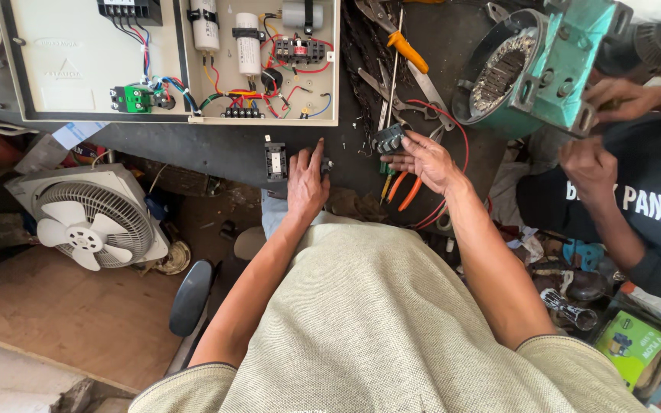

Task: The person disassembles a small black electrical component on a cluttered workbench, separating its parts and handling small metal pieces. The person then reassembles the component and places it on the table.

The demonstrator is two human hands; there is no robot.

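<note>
Both bare forearms reach forward from short sleeves. The left hand [307,182] lies palm down, index finger stretched far ahead. The right hand [424,159] curls leftward, its fingertips pinched together.

From my feed, I see a dark counter [216,145] across the top, its near edge worn. Below it on the left lies a brown wooden floor [78,321] with a pale concrete strip [9,378] at the bottom left corner. A white fan [89,222] lies beside that edge, and a dark stool [191,297] stands near it. Daylight is even and soft. Clutter fills the lower right.
</note>
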